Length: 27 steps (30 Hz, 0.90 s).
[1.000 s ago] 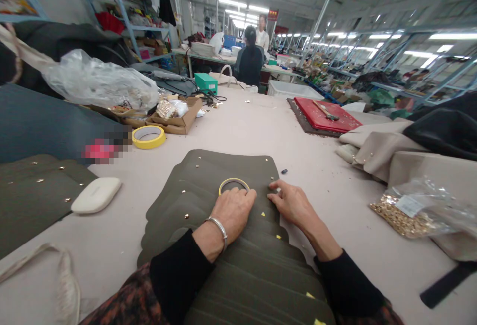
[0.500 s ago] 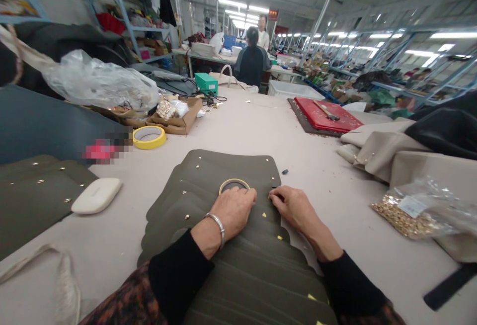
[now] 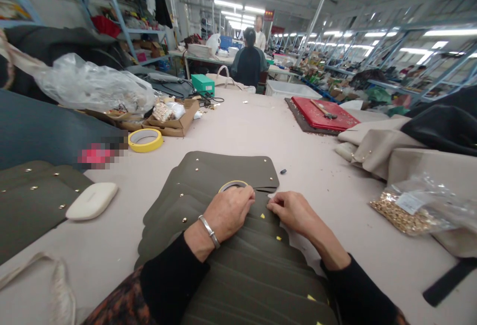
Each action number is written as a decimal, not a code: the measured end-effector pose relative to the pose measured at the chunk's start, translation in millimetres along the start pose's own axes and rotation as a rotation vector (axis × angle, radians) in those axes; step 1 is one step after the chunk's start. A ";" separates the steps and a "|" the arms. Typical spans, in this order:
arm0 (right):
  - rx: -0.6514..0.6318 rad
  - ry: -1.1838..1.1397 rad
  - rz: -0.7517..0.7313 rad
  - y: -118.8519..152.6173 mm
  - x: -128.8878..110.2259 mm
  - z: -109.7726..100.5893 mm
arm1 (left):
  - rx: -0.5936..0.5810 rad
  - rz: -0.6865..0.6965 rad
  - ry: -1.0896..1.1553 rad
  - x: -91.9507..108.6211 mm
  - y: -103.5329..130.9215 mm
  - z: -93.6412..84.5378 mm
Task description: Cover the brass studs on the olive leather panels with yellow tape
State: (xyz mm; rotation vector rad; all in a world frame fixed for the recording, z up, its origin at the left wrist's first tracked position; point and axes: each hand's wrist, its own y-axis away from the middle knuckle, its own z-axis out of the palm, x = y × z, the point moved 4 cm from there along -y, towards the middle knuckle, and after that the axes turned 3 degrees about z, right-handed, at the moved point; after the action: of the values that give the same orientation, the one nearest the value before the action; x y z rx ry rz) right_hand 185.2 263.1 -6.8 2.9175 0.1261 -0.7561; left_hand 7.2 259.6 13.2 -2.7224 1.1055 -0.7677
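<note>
Now my right hand [image 3: 288, 205] pinches lower than before at the panels' [image 3: 238, 260] edge, bare table [image 3: 335, 215] rightward, left hand [image 3: 231, 213] gripping tape roll [image 3: 233, 182].

Looks matt, smooth, leather-like on stacked dark-olive sheets [image 3: 238, 268]; shines like metal on small round gold-col. studs [image 3: 184, 220] & silver bangle [image 3: 209, 232]. Reads as smooth plastic, low sheen, on white rounded-rect. case [image 3: 92, 201]. Shows glossy, crinkled on big clear plastic bag [image 3: 93, 84]; matt on shallow brown cardbd. box [image 3: 183, 125].
</note>
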 end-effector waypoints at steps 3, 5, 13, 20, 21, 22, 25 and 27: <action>0.022 -0.123 0.036 -0.7 6.6 -6.1 | -0.015 -0.011 -0.002 -1.0 -0.9 1.1; 0.021 -0.173 0.083 -1.1 11.2 -10.7 | -0.021 -0.018 0.000 -1.6 -0.8 1.5; -0.008 0.037 0.048 -0.5 -5.3 -3.1 | -0.027 -0.024 -0.001 0.3 -0.2 0.5; -0.002 0.059 0.068 -3.8 -10.6 -1.0 | 0.044 -0.004 0.003 -0.2 -2.3 -3.7; -0.035 0.032 0.047 -3.5 -10.0 -1.3 | 0.069 -0.002 0.009 -0.8 -2.3 -4.8; -0.070 0.003 0.026 -3.2 -8.9 -1.6 | 0.096 0.000 0.017 -1.2 -2.2 -6.1; -0.162 -0.077 -0.031 -3.3 -3.8 -3.1 | 0.163 0.004 0.042 -1.0 -1.7 -10.2; -0.118 -0.119 -0.022 -5.0 0.3 -7.5 | 0.194 0.004 0.056 0.0 -0.9 -12.6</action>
State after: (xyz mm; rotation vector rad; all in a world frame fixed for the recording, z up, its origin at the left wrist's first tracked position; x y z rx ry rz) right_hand 188.5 269.1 -0.9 2.7569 0.1854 -0.8912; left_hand 1.6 261.5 24.4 -2.5517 0.9893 -0.9045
